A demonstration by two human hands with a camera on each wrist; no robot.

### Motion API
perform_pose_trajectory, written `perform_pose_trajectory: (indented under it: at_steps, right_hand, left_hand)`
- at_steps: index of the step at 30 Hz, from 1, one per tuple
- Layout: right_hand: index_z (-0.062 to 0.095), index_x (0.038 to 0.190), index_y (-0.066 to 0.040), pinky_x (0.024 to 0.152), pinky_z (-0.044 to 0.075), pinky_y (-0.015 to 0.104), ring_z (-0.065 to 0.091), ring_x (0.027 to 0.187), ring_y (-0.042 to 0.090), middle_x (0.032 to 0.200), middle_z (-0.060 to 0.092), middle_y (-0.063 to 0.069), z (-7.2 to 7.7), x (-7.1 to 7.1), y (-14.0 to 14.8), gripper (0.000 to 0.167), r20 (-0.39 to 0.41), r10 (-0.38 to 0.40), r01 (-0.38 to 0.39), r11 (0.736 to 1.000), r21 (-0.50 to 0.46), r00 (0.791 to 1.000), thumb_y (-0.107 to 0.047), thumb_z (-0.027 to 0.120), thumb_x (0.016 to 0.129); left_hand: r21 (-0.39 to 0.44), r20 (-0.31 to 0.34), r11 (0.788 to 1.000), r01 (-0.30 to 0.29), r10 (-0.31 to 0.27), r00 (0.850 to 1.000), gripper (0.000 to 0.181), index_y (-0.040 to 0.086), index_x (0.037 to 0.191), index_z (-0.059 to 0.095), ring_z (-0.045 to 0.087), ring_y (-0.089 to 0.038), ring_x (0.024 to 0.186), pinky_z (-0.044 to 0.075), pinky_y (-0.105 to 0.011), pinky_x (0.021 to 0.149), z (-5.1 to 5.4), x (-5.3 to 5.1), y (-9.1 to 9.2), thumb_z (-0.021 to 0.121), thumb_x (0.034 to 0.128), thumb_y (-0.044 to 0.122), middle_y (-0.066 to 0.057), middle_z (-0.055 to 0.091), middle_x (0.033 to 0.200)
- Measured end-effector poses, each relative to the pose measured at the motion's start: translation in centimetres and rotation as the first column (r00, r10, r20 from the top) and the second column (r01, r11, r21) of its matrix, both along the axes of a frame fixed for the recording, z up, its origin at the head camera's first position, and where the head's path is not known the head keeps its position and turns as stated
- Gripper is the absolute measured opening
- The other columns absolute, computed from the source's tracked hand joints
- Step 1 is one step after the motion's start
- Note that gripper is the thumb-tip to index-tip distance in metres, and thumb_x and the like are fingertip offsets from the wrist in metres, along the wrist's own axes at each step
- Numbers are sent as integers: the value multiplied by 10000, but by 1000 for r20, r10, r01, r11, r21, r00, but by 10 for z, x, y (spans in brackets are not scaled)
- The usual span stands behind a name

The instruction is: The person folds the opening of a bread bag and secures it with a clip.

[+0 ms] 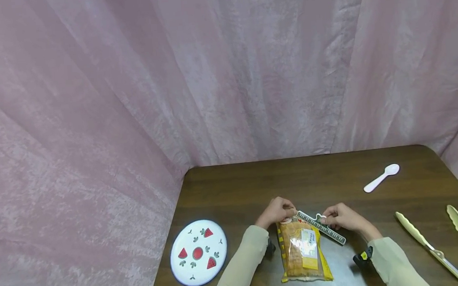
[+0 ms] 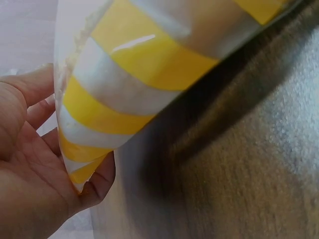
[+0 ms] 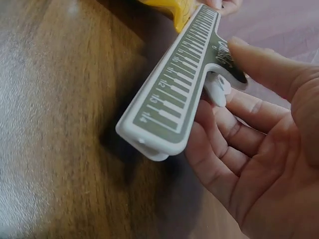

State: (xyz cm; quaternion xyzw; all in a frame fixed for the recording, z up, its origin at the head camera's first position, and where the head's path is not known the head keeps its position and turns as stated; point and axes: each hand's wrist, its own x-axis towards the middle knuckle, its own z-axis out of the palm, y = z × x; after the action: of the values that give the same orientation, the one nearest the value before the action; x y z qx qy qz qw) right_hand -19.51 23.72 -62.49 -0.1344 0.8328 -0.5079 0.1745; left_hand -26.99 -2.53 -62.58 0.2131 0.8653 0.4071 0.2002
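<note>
A yellow-edged clear bag (image 1: pixel 296 249) of golden-brown food with a white label lies on the table. My left hand (image 1: pixel 278 210) pinches its top left corner; the bag's yellow and white striped side (image 2: pixel 114 99) fills much of the left wrist view beside the hand (image 2: pixel 40 164). My right hand (image 1: pixel 345 217) grips the handle of a long clip (image 1: pixel 322 227) printed with piano keys, which slants across the bag's top right. In the right wrist view the clip (image 3: pixel 174 79) is held between thumb and fingers of the hand (image 3: pixel 264 124), its far end near the bag's yellow edge (image 3: pixel 172 10).
A round white plate (image 1: pixel 194 269) with watermelon prints lies at the left of the brown table (image 1: pixel 255 181). A white spoon (image 1: pixel 382 178) lies at the back right. Open tongs (image 1: pixel 436 250) lie at the right edge. Pink curtains hang behind.
</note>
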Motion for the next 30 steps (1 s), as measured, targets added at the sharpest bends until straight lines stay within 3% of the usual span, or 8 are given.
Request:
perform_pose_trajectory:
  at_steps: [5,10,18,23,30]
  right_hand:
    - [715,935,45,550,497,298,546,630,161,728,613,60,0,1,-1,154,-7,21,-21,1000,-3,1000,-108,702,937]
    - [703,922,48,559,498,293,543,635,144,735,610,60,-1,4,-3,138,-13,10,-10,1000,-22,1000,-90,704,935]
    - [699,903,31,555,487,282,528,621,114,718,590,37,0,8,-6,132,-46,-7,6,1000,-24,999,-98,711,926]
    - [705,919,38,562,483,285,531,629,115,732,605,35,1,9,-7,146,-49,-30,29,999,-15,998,-107,702,934]
    - [705,938,43,559,477,290,531,623,124,734,602,37,2,8,-7,161,-59,-47,46,999,-24,997,-118,700,937]
  left_hand:
    - [8,1,1000,3,-3,1000,83,121,891,776,582,-22,715,490,-203,676,2,0,0,748,931,187,105,686,785]
    - [45,18,999,-13,12,1000,57,132,924,750,598,-44,734,504,-224,683,-4,-1,-4,754,913,188,90,670,804]
    - [123,92,985,-122,111,990,98,118,995,726,622,-88,804,529,-269,719,-14,-4,-21,736,924,185,50,667,880]
    - [218,208,949,-229,184,961,171,76,1060,735,633,-131,884,526,-317,785,-16,-4,-32,723,935,192,12,695,971]
    - [212,361,902,-377,286,888,171,123,1047,740,624,-184,914,535,-361,741,-18,0,-42,716,951,263,3,669,1036]
